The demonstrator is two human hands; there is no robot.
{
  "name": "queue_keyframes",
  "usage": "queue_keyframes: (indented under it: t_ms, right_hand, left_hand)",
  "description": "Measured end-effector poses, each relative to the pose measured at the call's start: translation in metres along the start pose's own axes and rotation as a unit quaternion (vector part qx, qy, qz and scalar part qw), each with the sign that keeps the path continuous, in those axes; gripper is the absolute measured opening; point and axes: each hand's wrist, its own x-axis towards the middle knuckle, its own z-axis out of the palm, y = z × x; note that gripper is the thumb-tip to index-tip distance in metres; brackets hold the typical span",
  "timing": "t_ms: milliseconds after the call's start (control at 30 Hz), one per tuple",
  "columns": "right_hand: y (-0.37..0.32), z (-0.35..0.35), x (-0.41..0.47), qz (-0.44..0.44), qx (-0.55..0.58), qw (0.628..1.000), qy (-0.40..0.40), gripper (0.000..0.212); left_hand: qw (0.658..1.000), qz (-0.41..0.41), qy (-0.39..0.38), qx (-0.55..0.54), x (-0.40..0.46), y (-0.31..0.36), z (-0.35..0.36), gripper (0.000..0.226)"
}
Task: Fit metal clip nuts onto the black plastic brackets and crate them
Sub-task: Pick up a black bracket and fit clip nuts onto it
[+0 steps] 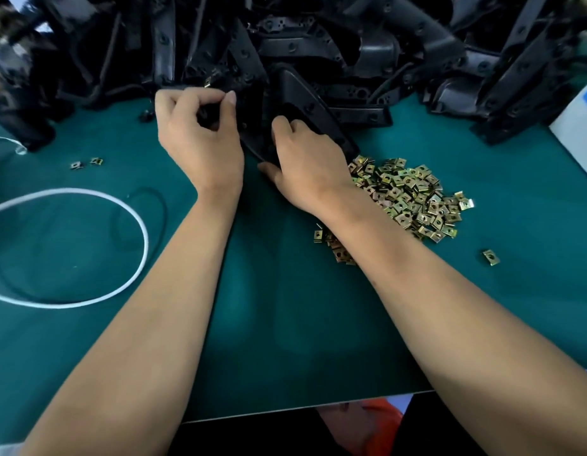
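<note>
Nut pile on the surface right of centre, just beside the right wrist. Bracket lies past it, long axis running from near-centre toward the far right. Right hand wraps its near end, steadying. Left hand pinches at the bracket's left edge, fingers curled; whether a nut is in that grip, can't tell. Bracket heap along far edge. No crate visible.

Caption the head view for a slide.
Both hands, left and right, grip a black bracket beside loose clip nuts.
</note>
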Motion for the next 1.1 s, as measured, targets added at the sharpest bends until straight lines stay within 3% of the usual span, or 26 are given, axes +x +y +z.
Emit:
queue_keyframes:
  t_ms: [133, 300, 433, 567, 633, 733, 800, 867, 933, 1000, 1100]
  right_hand:
    - [0.001, 0.002, 0.002, 0.010, 0.006, 1.000, 0.005, 0.046]
    - [0.005, 0.000, 0.013, 0.023, 0.013, 1.000, 0.002, 0.037]
    - [0.011, -0.002, 0.023, 0.032, 0.021, 0.999, -0.013, 0.027]
    - [0.023, -0.015, 0.029, 0.056, 0.114, 0.990, -0.065, 0.016]
    - [0.030, -0.023, 0.026, 0.102, 0.158, 0.982, -0.018, 0.013]
    - [0.038, -0.030, 0.024, 0.142, 0.069, 0.979, 0.131, 0.025]
    - [0.040, -0.032, 0.025, 0.160, 0.006, 0.983, 0.094, 0.050]
    - [0.043, -0.031, 0.026, 0.156, -0.023, 0.987, 0.023, 0.055]
    - [0.048, -0.033, 0.026, 0.142, -0.027, 0.989, 0.029, 0.039]
    - [0.050, -0.038, 0.026, 0.137, -0.007, 0.988, 0.070, 0.028]
    - [0.049, -0.043, 0.029, 0.169, 0.133, 0.967, 0.137, 0.020]
  left_hand:
    - [0.997, -0.041, 0.057, -0.028, 0.003, -0.008, -0.005, 0.009]
    - [0.992, -0.027, 0.108, -0.060, 0.004, -0.002, -0.008, 0.011]
    - [0.990, -0.088, 0.084, -0.070, 0.001, 0.000, -0.005, 0.030]
    - [0.989, -0.125, 0.054, -0.048, 0.001, -0.008, -0.002, 0.015]
    - [0.987, -0.126, 0.085, -0.048, 0.003, -0.011, -0.001, 0.013]
    - [0.989, -0.127, 0.073, -0.029, 0.005, -0.015, -0.003, 0.016]
    - [0.989, -0.145, 0.010, 0.032, 0.004, -0.017, -0.002, 0.024]
    - [0.976, -0.162, -0.035, 0.143, 0.001, -0.013, -0.001, 0.034]
    - [0.971, -0.132, -0.030, 0.197, -0.003, 0.000, 0.000, 0.041]
    - [0.984, -0.051, -0.001, 0.173, -0.008, 0.013, 0.000, 0.040]
    - [0.988, 0.048, 0.024, 0.144, -0.016, 0.024, -0.001, 0.039]
